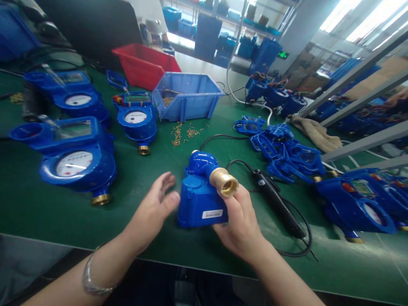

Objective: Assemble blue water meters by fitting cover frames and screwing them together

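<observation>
One meter (194,206) in the right grip (240,221), over the tabletop's (137,176) near side; left grip (153,204) open, empty, just beside it. Step looks like positioning; next move probably calls for a steady two-handed hold. Three more meters (106,170) at left, one red bin (138,66), one blue bin (199,104), one screwdriver (278,204); screws (176,137), covers (272,151) too jumbled to count.

My right hand (237,225) is hiding several of its fingers behind the blue meter (200,197), whose far side is lying out of my sight and whose label (212,213) is carrying print too small to read. Past the tabletop's (134,174) near edge, my forearms (283,274) are running out of view, while beyond its far edge shelved blue bins (172,16) are showing blurred.
</observation>
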`<state>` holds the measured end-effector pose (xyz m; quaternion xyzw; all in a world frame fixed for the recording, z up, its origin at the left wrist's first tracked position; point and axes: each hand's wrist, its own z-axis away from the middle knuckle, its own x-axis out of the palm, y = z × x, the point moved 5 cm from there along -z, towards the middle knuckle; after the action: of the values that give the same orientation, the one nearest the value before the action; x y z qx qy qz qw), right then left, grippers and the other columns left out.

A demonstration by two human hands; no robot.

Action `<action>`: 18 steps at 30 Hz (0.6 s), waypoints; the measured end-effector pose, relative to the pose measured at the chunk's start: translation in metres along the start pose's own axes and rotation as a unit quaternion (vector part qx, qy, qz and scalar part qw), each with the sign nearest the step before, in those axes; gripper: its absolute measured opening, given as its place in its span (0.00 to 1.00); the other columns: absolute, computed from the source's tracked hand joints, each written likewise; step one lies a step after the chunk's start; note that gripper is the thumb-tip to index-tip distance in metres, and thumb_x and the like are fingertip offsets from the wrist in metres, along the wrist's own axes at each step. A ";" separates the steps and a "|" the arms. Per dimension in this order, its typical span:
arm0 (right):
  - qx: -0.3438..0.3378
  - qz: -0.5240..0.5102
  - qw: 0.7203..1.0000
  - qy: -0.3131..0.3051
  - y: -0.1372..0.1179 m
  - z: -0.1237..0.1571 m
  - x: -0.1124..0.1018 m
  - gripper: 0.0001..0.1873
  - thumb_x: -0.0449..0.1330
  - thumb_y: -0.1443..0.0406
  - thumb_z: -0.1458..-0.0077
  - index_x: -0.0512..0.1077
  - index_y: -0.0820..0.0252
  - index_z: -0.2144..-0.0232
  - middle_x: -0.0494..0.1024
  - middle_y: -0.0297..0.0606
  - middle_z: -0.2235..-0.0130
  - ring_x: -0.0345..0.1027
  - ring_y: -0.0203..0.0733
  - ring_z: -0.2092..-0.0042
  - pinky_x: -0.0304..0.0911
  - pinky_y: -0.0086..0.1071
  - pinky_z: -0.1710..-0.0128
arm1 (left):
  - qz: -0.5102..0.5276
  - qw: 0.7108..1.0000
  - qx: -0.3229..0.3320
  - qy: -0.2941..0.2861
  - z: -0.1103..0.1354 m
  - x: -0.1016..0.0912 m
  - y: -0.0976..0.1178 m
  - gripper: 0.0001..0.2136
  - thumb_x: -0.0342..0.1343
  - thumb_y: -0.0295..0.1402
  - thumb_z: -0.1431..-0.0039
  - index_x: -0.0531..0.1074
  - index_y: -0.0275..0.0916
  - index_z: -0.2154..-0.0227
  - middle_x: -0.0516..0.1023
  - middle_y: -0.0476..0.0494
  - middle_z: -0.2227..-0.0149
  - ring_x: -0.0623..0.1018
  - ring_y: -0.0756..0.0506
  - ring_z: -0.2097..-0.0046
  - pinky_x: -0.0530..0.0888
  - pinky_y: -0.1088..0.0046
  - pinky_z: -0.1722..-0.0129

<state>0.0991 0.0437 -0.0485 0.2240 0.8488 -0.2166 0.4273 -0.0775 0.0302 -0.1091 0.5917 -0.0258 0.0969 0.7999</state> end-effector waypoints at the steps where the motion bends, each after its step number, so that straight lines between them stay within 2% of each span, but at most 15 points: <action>1: -0.003 0.005 1.000 0.007 -0.002 0.004 0.002 0.33 0.55 0.76 0.56 0.54 0.72 0.45 0.63 0.56 0.50 0.55 0.57 0.45 0.63 0.56 0.49 | 0.071 0.993 -0.093 -0.005 0.001 0.002 -0.007 0.36 0.53 0.52 0.48 0.54 0.32 0.43 0.64 0.28 0.42 0.63 0.34 0.41 0.63 0.55 0.43; 3: -0.018 0.018 0.999 0.027 -0.007 0.012 0.007 0.28 0.54 0.76 0.55 0.57 0.71 0.48 0.63 0.55 0.52 0.55 0.56 0.45 0.64 0.57 0.50 | 0.183 0.952 -0.235 -0.064 0.004 0.016 -0.014 0.27 0.48 0.49 0.42 0.63 0.33 0.48 0.74 0.31 0.51 0.73 0.36 0.48 0.69 0.56 0.50; 4: -0.030 0.024 0.999 0.037 -0.011 0.016 0.011 0.25 0.54 0.75 0.54 0.59 0.69 0.51 0.64 0.54 0.52 0.55 0.55 0.45 0.64 0.58 0.50 | 0.220 0.931 -0.276 -0.093 0.005 0.023 -0.015 0.24 0.48 0.48 0.42 0.66 0.34 0.50 0.76 0.34 0.54 0.75 0.37 0.52 0.71 0.58 0.53; 6: -0.051 0.036 0.996 0.056 -0.018 0.024 0.016 0.18 0.53 0.75 0.52 0.62 0.67 0.56 0.64 0.52 0.53 0.56 0.54 0.46 0.65 0.58 0.51 | 0.256 0.909 -0.316 -0.095 0.004 0.029 -0.014 0.19 0.50 0.45 0.42 0.70 0.36 0.55 0.80 0.39 0.60 0.78 0.41 0.59 0.73 0.62 0.57; 8: -0.061 0.044 0.995 0.070 -0.025 0.030 0.016 0.14 0.55 0.74 0.50 0.64 0.66 0.58 0.65 0.51 0.53 0.57 0.52 0.46 0.65 0.57 0.50 | 0.247 0.905 -0.340 -0.064 0.001 0.029 -0.017 0.14 0.53 0.39 0.44 0.73 0.33 0.61 0.81 0.41 0.67 0.79 0.44 0.67 0.74 0.66 0.61; 9: -0.055 0.041 0.996 0.058 -0.028 0.031 0.014 0.14 0.56 0.73 0.50 0.64 0.66 0.58 0.66 0.51 0.53 0.58 0.53 0.46 0.65 0.57 0.50 | 0.237 0.906 -0.347 -0.056 0.000 0.028 -0.019 0.12 0.54 0.36 0.45 0.74 0.32 0.64 0.81 0.41 0.70 0.79 0.44 0.69 0.74 0.68 0.63; 11: -0.024 0.011 1.000 -0.013 -0.030 0.029 0.006 0.17 0.59 0.69 0.49 0.65 0.67 0.55 0.68 0.52 0.53 0.60 0.53 0.46 0.65 0.56 0.49 | 0.221 0.911 -0.343 -0.062 -0.004 0.026 -0.021 0.09 0.56 0.32 0.49 0.75 0.31 0.68 0.81 0.41 0.71 0.78 0.45 0.71 0.74 0.69 0.64; 13: 0.023 -0.052 0.993 -0.100 -0.026 0.024 -0.008 0.16 0.57 0.67 0.47 0.66 0.66 0.54 0.70 0.50 0.53 0.63 0.51 0.47 0.67 0.50 0.49 | 0.210 0.919 -0.323 -0.080 -0.007 0.024 -0.023 0.09 0.58 0.31 0.53 0.75 0.30 0.69 0.81 0.40 0.71 0.78 0.45 0.70 0.74 0.70 0.64; 14: 0.048 -0.085 0.988 -0.120 -0.022 0.021 -0.017 0.13 0.56 0.68 0.46 0.67 0.63 0.56 0.72 0.48 0.55 0.66 0.47 0.49 0.68 0.44 0.50 | 0.205 0.923 -0.312 -0.092 -0.008 0.024 -0.023 0.10 0.59 0.31 0.54 0.76 0.30 0.69 0.82 0.40 0.70 0.78 0.45 0.69 0.74 0.71 0.64; 16: 0.087 -0.112 0.984 -0.103 -0.011 0.012 -0.035 0.11 0.53 0.73 0.45 0.68 0.59 0.59 0.75 0.42 0.59 0.70 0.40 0.54 0.70 0.33 0.54 | 0.197 0.926 -0.298 -0.120 -0.009 0.025 -0.023 0.13 0.62 0.33 0.57 0.76 0.30 0.69 0.81 0.40 0.70 0.78 0.45 0.69 0.73 0.71 0.65; 18: 0.079 -0.070 0.992 -0.073 -0.002 0.001 -0.043 0.15 0.52 0.76 0.45 0.68 0.58 0.57 0.75 0.42 0.58 0.71 0.38 0.56 0.70 0.30 0.58 | 0.196 0.926 -0.285 -0.150 -0.009 0.028 -0.023 0.15 0.63 0.35 0.59 0.76 0.30 0.68 0.81 0.39 0.71 0.78 0.45 0.69 0.73 0.70 0.65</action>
<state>0.1215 0.0336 -0.0130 0.1810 0.8087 -0.3284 0.4532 -0.0462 0.0354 -0.1288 0.3299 -0.2876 0.1504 0.8865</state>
